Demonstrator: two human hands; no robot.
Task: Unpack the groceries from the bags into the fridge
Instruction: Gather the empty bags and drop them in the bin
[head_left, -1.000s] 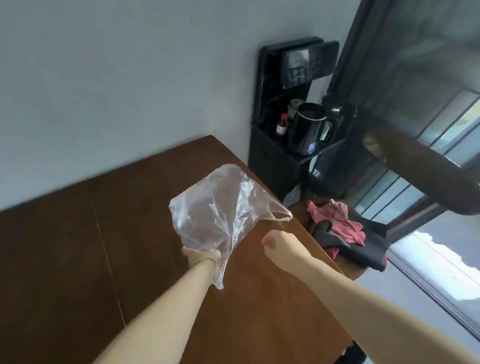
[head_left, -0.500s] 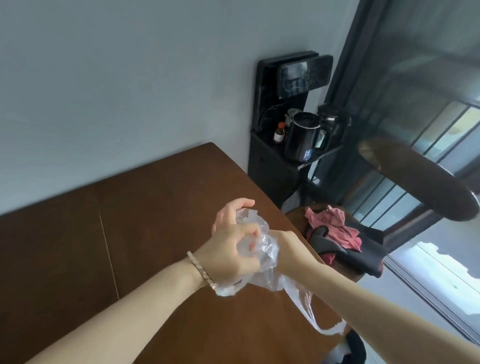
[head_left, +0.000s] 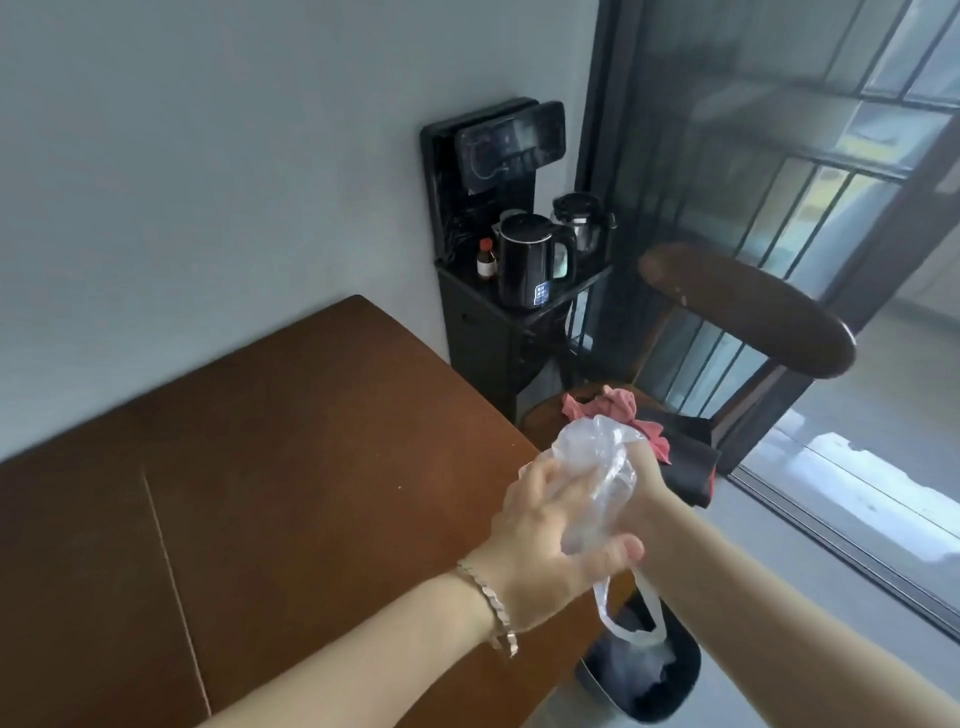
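Note:
An empty clear plastic bag (head_left: 595, 467) is bunched up between both my hands, just past the right edge of the brown table (head_left: 270, 467). My left hand (head_left: 550, 540), with a bracelet at the wrist, grips the crumpled bag from the near side, thumb curled under it. My right hand (head_left: 641, 486) grips it from the far side and is mostly hidden behind the plastic. One bag handle (head_left: 631, 613) hangs down in a loop above a dark bin (head_left: 644, 680) on the floor. No fridge and no groceries are in view.
A wooden chair (head_left: 748, 306) stands to the right of the table, with pink and black cloth (head_left: 675, 452) on its seat. Behind it a black water dispenser stand (head_left: 498, 218) holds a black kettle (head_left: 530, 267). Glass doors close off the right side.
A second ago my left hand alone held the bag up, spread open. Both hands have since crumpled it into a ball and moved it right, off the table and over the bin.

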